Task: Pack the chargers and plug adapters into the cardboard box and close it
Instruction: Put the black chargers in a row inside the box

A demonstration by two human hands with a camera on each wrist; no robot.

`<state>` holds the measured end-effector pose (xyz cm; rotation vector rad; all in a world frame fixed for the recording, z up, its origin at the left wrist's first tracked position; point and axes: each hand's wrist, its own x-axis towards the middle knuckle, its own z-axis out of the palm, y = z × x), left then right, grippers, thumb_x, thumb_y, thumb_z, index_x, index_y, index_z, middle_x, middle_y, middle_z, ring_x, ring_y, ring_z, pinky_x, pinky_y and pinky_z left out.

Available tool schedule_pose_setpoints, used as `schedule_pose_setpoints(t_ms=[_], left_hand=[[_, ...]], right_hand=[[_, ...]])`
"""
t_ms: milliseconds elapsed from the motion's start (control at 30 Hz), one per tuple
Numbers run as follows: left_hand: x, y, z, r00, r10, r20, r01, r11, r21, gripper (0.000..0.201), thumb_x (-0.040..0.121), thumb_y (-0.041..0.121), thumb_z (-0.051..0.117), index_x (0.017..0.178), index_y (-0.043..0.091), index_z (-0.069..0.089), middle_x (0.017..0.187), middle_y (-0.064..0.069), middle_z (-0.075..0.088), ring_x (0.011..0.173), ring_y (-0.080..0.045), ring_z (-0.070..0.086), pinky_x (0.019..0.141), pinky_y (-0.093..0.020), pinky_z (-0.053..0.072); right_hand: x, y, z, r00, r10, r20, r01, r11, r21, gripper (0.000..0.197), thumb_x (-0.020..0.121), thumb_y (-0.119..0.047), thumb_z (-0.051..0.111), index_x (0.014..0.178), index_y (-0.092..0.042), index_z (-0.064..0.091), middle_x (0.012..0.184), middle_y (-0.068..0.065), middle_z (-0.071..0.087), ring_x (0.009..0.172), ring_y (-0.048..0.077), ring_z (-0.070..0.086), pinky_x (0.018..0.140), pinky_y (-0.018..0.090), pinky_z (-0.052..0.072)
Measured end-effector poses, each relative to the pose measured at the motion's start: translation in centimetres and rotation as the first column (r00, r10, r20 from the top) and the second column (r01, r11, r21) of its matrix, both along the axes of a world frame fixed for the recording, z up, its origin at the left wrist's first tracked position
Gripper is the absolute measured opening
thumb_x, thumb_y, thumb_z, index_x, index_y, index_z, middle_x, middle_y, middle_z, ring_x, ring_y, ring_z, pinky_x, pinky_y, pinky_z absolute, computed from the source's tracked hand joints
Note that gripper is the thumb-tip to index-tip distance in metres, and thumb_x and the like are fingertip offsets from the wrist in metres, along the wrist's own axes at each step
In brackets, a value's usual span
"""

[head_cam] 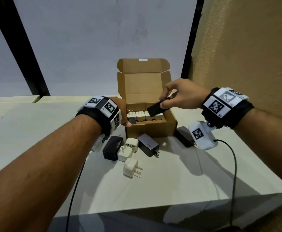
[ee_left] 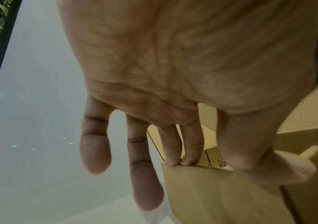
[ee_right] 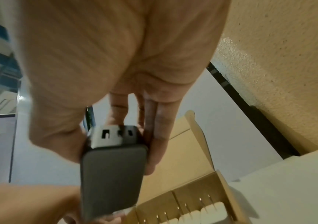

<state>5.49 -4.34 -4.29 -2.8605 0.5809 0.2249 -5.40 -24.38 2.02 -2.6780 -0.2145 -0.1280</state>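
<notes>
The open cardboard box (head_cam: 151, 127) stands mid-table, its lid upright at the back. A row of white plug adapters (head_cam: 144, 116) stands inside with prongs up, also seen in the right wrist view as adapters (ee_right: 211, 210). My right hand (head_cam: 162, 102) pinches a black charger (head_cam: 155, 109) by one end, tilted, just above that row; the wrist view shows the charger (ee_right: 112, 174) between thumb and fingers. My left hand (head_cam: 124, 118) holds the box's left wall (ee_left: 211, 197), two fingertips (ee_left: 189, 151) hooked over the rim, thumb at the front corner.
Loose on the white table (head_cam: 187, 173) in front of the box: a black charger (head_cam: 112, 147), a 65W charger (head_cam: 148, 145), white adapters (head_cam: 132, 143) (head_cam: 125, 153), a white plug (head_cam: 131, 167). Another black charger (head_cam: 184, 135) lies right of the box. A tan wall (head_cam: 245, 47) rises at right.
</notes>
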Motion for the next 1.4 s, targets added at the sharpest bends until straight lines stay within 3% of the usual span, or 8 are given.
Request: schedule_pose_setpoints(t_ms=[167,300,433,567,667,733,933,1400], left_hand=[[0.6,0.4,-0.4,1.0,-0.021,-0.002,0.021,0.999,-0.047,0.067,0.071,0.061,0.07,0.121,0.016,0.066,0.111,-0.001,0.069,0.099,-0.018,0.063,0.08,-0.03,0.045],[1.0,0.6,-0.5,1.0,-0.028,-0.014,0.027,0.998,-0.057,0.053,0.067,0.063,0.072,0.097,0.02,0.067,0.091,0.002,0.062,0.08,-0.017,0.053,0.071,-0.026,0.039],[1.0,0.5,-0.5,0.999,-0.033,-0.029,0.031,0.998,-0.047,0.054,0.067,0.064,0.071,0.101,0.023,0.068,0.093,0.003,0.063,0.082,-0.017,0.055,0.073,-0.027,0.041],[0.6,0.6,-0.4,0.999,-0.028,-0.037,0.026,0.999,-0.048,0.059,0.069,0.065,0.069,0.106,0.019,0.068,0.104,0.002,0.068,0.09,-0.017,0.06,0.076,-0.03,0.045],[0.2,0.7,-0.2,0.999,-0.025,-0.028,0.022,0.996,-0.089,0.071,0.068,0.064,0.07,0.124,0.019,0.064,0.116,0.001,0.067,0.105,-0.02,0.062,0.087,-0.032,0.047],[0.0,0.7,-0.1,0.999,-0.03,-0.041,0.026,0.995,-0.091,0.074,0.067,0.065,0.07,0.123,0.018,0.065,0.104,0.003,0.065,0.094,-0.017,0.06,0.082,-0.03,0.044],[-0.5,0.7,0.3,0.999,-0.04,-0.028,0.037,0.994,-0.099,0.073,0.072,0.061,0.069,0.13,0.018,0.059,0.126,-0.001,0.063,0.113,-0.021,0.06,0.09,-0.031,0.045],[-0.9,0.6,0.5,0.998,-0.05,-0.036,0.047,0.995,-0.092,0.07,0.075,0.058,0.069,0.134,0.021,0.056,0.131,-0.001,0.06,0.118,-0.022,0.056,0.095,-0.034,0.044]], right_hand=[[3.3,0.8,-2.8,0.985,-0.152,-0.077,0.151,0.988,-0.028,0.027,0.073,-0.035,0.077,0.065,-0.019,0.057,0.073,-0.001,0.068,0.073,0.014,0.063,0.064,0.028,0.051],[4.7,1.8,-5.3,0.955,-0.237,-0.177,0.212,0.965,-0.152,0.033,0.078,-0.044,0.071,0.065,-0.02,0.053,0.063,-0.002,0.058,0.066,0.014,0.055,0.053,0.024,0.041],[5.2,2.3,-6.3,0.934,-0.258,-0.247,0.217,0.959,-0.183,0.033,0.083,-0.045,0.064,0.071,-0.016,0.055,0.077,0.005,0.06,0.078,0.02,0.055,0.061,0.027,0.04],[5.0,2.3,-6.2,0.922,-0.227,-0.314,0.195,0.972,-0.131,0.03,0.085,-0.038,0.063,0.096,-0.01,0.068,0.09,0.006,0.067,0.085,0.021,0.058,0.075,0.031,0.045],[4.7,2.3,-6.1,0.912,-0.221,-0.346,0.198,0.975,-0.101,0.028,0.089,-0.03,0.063,0.108,-0.009,0.061,0.085,0.0,0.056,0.083,0.018,0.051,0.066,0.026,0.038],[4.6,2.3,-6.0,0.906,-0.216,-0.364,0.192,0.976,-0.1,0.045,0.091,-0.026,0.061,0.121,0.007,0.055,0.086,0.007,0.05,0.081,0.021,0.045,0.066,0.027,0.035],[4.3,3.4,-6.0,0.911,-0.233,-0.34,0.135,0.948,-0.288,0.041,0.096,-0.026,0.053,0.134,-0.01,0.054,0.141,0.007,0.052,0.127,0.025,0.049,0.1,0.029,0.039],[5.7,5.0,-7.1,0.946,-0.184,-0.268,0.136,0.973,-0.188,0.043,0.084,-0.04,0.069,0.12,-0.016,0.068,0.123,0.002,0.065,0.111,0.02,0.059,0.084,0.025,0.045]])
